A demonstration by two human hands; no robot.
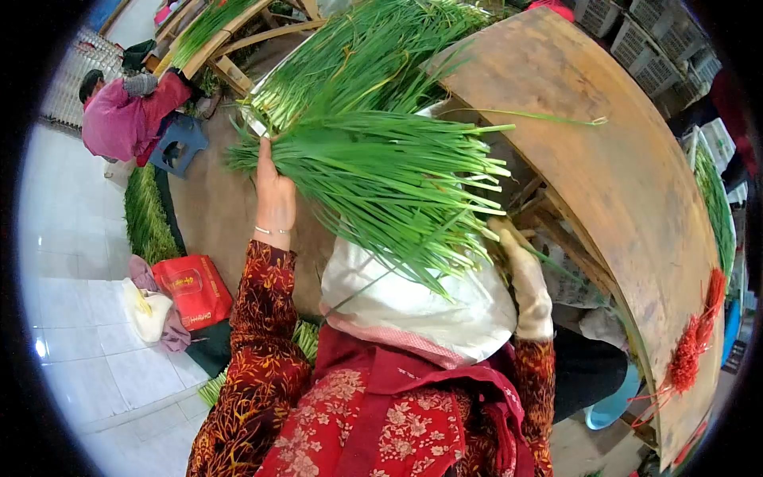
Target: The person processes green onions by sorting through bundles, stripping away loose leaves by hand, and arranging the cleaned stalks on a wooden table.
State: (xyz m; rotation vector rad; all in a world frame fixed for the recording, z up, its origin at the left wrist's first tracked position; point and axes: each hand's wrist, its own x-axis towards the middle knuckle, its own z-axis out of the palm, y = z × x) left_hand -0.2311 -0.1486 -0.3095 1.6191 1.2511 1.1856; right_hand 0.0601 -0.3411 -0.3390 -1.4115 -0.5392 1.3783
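Note:
A thick bunch of garlic chives point(389, 171) lies sideways in front of me, green leaves to the left and pale cut stems to the right. My left hand point(274, 191), with a thin bracelet at the wrist, is closed around its leafy end. Close to the lower stem ends is my right hand point(528, 282) in a light glove; its fingers are partly hidden, so their grip does not show. Under the bunch, a white plastic sheet point(413, 306) covers my lap. Just beyond lies a larger heap of chives point(373, 60).
On my right stands a wooden table point(612, 151) with red ties point(697, 338) and a stray chive stalk on it. A red bag point(193, 290) is at the left, near more chives point(149, 215). Another person point(131, 119) sits by a blue stool point(180, 145). Crates point(632, 52) stand at the back right.

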